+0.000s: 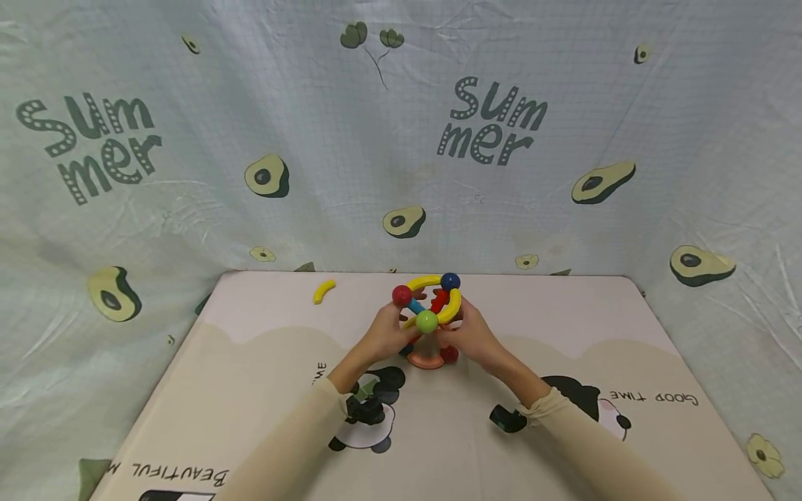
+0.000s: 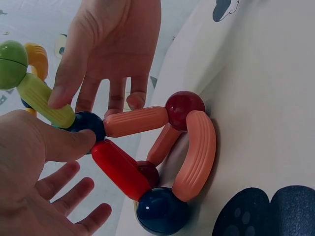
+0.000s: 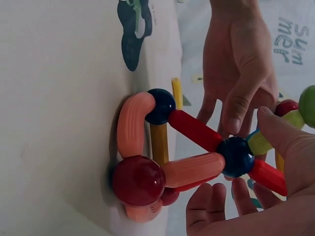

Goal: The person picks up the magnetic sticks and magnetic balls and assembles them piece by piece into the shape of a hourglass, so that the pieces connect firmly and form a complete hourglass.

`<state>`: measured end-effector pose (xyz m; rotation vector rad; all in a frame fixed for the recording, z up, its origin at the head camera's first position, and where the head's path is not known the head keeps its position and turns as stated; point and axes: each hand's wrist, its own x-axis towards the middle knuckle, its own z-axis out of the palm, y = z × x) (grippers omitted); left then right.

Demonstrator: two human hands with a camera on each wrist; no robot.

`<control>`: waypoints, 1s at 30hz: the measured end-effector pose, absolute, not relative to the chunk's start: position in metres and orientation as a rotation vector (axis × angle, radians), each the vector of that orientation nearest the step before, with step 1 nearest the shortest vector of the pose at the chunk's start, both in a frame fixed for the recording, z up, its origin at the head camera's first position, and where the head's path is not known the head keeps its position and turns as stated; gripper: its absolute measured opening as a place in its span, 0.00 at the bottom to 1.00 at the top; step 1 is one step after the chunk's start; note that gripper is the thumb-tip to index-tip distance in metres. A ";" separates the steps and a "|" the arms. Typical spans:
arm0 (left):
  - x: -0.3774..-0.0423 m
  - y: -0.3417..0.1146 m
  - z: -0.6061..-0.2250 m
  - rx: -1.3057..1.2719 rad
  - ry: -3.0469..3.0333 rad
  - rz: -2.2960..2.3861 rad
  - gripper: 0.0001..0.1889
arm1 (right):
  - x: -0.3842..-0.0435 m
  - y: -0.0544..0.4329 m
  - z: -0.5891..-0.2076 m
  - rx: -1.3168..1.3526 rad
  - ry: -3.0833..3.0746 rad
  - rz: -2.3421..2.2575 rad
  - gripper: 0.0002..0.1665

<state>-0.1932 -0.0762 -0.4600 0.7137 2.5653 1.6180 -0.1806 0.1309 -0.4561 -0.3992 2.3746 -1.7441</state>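
Note:
A magnetic ball-and-stick structure (image 1: 427,321) stands on the table between both hands. Orange sticks form its base, with a dark blue ball (image 2: 162,210) and a dark red ball (image 3: 139,180) at corners. Higher up, curved yellow sticks join red, blue and light green balls in a ring. My left hand (image 1: 386,335) grips the structure's middle from the left, its thumb on the central blue ball (image 2: 89,126). From the right, my right hand (image 1: 470,341) holds it, thumb against the yellow-green stick (image 2: 47,101). Some fingertips are hidden behind the pieces.
One loose curved yellow stick (image 1: 323,291) lies near the table's back left. The table (image 1: 263,417) carries a cloth with panda prints. Behind its back edge hangs a pale curtain (image 1: 351,146) with avocado prints.

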 end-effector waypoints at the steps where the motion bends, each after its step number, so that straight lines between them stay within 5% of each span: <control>1: -0.193 -0.077 -0.460 0.710 2.563 1.613 0.31 | -0.182 0.129 -0.457 -0.398 2.370 -1.757 0.44; 19: -0.196 -0.124 -0.466 0.604 2.835 1.619 0.26 | -0.183 0.119 -0.456 -0.307 2.317 -1.801 0.38; 30: -0.231 -0.203 -0.472 0.035 3.216 1.458 0.18 | -0.186 0.121 -0.458 -0.267 2.268 -1.798 0.37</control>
